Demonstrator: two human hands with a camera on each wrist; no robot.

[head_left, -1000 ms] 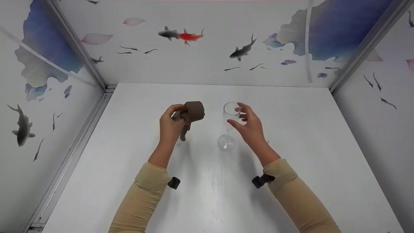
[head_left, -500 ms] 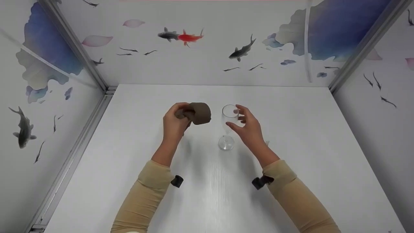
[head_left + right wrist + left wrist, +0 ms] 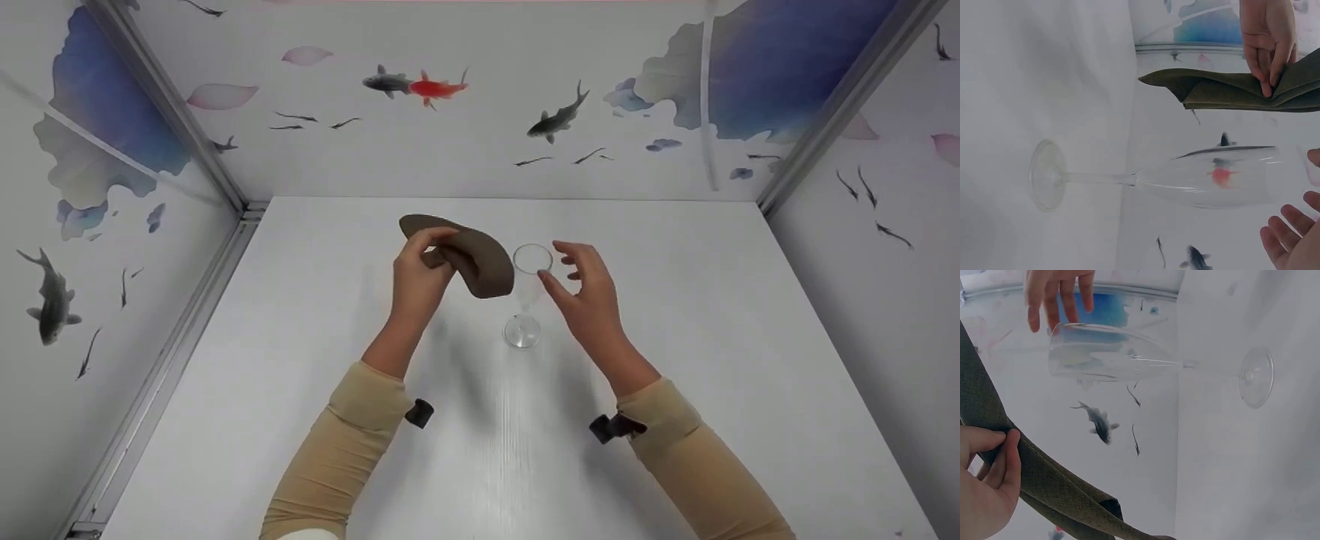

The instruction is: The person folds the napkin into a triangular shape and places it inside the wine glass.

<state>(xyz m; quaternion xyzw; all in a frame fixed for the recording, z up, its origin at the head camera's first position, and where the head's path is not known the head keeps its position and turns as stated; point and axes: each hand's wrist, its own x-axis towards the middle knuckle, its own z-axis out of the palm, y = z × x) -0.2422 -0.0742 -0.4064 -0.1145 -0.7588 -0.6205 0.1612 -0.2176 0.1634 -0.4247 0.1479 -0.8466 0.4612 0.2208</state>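
A clear champagne flute (image 3: 522, 331) stands upright on the white table, and its whole bowl and stem show in the right wrist view. To its left, my left hand (image 3: 421, 289) pinches a brown cloth napkin (image 3: 489, 264) between thumb and fingers. The napkin is folded over and curves toward the flute's rim, raised above the table. My right hand (image 3: 589, 296) is held to the right of the rim with thumb and fingers spread. In the right wrist view, a gap shows between the right fingers (image 3: 1297, 219) and the flute (image 3: 1207, 180).
The white table (image 3: 675, 315) runs back to a white wall (image 3: 480, 150) printed with fish and blue shapes. Similar panels rise at left and right, with metal rails (image 3: 169, 105) at the corners. A small black camera sits at each wrist.
My left hand has moved right, bringing the napkin closer to the flute, and the napkin has swung into a longer curve. My right hand has shifted slightly right, off the flute's rim.
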